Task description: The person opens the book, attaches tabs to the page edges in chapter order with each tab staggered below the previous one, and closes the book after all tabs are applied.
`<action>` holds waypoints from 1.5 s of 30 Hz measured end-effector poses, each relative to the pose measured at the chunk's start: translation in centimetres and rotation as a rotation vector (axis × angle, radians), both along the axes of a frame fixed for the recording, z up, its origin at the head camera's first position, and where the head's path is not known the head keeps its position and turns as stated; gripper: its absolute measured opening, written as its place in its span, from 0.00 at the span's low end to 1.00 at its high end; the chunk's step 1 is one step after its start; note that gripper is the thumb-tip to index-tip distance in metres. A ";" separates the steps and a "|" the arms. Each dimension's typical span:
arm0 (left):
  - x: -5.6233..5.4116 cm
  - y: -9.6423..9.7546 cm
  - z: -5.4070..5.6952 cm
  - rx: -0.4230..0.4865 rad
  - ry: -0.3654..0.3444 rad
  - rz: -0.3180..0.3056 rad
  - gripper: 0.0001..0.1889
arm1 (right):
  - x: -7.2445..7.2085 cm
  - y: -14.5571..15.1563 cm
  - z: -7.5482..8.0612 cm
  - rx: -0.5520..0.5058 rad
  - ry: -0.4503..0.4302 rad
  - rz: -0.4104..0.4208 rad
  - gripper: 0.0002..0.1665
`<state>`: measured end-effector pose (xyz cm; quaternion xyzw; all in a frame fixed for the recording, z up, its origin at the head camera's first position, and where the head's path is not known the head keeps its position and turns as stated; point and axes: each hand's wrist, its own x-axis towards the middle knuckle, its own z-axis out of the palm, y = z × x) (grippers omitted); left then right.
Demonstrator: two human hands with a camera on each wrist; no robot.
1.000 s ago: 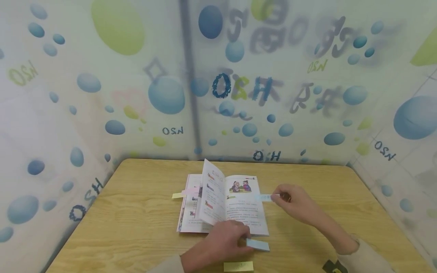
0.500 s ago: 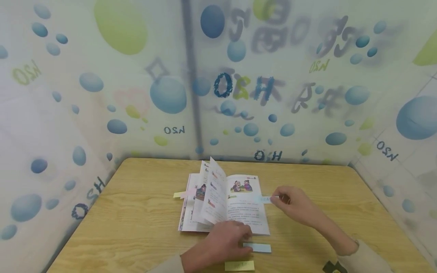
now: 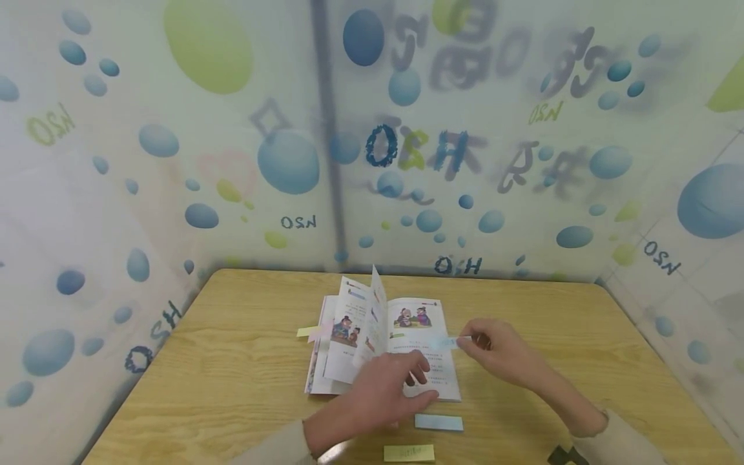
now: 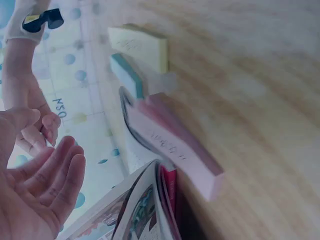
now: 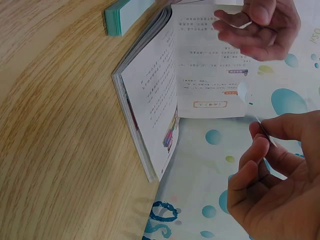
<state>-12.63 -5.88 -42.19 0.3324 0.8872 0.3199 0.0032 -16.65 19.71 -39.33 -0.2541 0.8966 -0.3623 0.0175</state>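
Note:
An open book (image 3: 414, 339) lies on the wooden table, a few of its pages (image 3: 376, 313) standing upright by the spine. Between right thumb and index finger, my right hand (image 3: 504, 354) pinches a pale blue sticky note (image 3: 446, 342) at the right-hand page's outer edge. In the right wrist view that note (image 5: 266, 132) appears edge-on. Over the book's lower part hovers my left hand (image 3: 391, 394), fingers spread and loosely bent, holding nothing. Just below it sits a blue sticky-note pad (image 3: 439, 423). A pink pad (image 4: 165, 142) shows in the left wrist view, mostly hidden by the hand from above.
Nearer the front edge rests a yellow sticky-note pad (image 3: 409, 453) with writing. Yellow (image 3: 305, 332) and pink tabs (image 3: 317, 333) stick out from the book's left side. Patterned sheets (image 3: 285, 245) stand behind and beside the table (image 3: 244, 361).
My left hand has let go of the blue pad, lifted and spread its fingers. The raised pages have swung and fanned apart. My right hand has shifted slightly left with the blue sticky note.

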 end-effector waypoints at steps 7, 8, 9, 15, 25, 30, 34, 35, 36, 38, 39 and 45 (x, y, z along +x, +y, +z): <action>-0.6 0.0 0.5 0.081 -0.010 0.119 0.15 | 0.2 -0.4 -0.1 -0.013 0.004 0.030 0.04; -0.7 0.0 0.5 0.088 -0.017 0.134 0.15 | 0.2 -0.5 -0.1 -0.012 0.003 0.031 0.04; -0.8 0.0 0.5 0.098 -0.026 0.147 0.15 | 0.3 -0.6 -0.2 -0.014 0.002 0.037 0.04; -1.0 -0.1 0.6 0.143 -0.063 0.191 0.11 | 0.5 -1.2 -0.6 -0.020 -0.003 0.067 0.06; -1.4 0.0 0.8 0.162 -0.108 0.178 0.06 | 0.9 -1.8 -0.8 -0.036 0.019 0.081 0.07; -1.6 0.3 0.9 0.159 -0.105 0.202 0.04 | 1.0 -1.8 -0.6 -0.053 0.020 0.078 0.07; -1.9 0.5 1.1 0.122 -0.122 0.241 0.09 | 0.9 -1.7 -0.7 -0.060 0.023 0.072 0.07; -2.0 0.6 1.1 0.114 -0.130 0.245 0.10 | 0.9 -1.7 -0.7 -0.060 0.026 0.069 0.07; -2.0 0.6 1.1 0.106 -0.136 0.244 0.10 | 0.8 -1.6 -0.8 -0.061 0.028 0.069 0.07; -2.2 0.8 1.1 0.099 -0.142 0.237 0.08 | 0.8 -1.5 -0.8 -0.060 0.030 0.066 0.07; -2.2 0.8 1.1 0.101 -0.147 0.232 0.07 | 0.7 -1.5 -0.8 -0.060 0.032 0.065 0.07; -2.9 1.4 0.6 0.137 -0.163 0.221 0.04 | 0.3 -0.8 -1.2 -0.053 0.032 0.057 0.06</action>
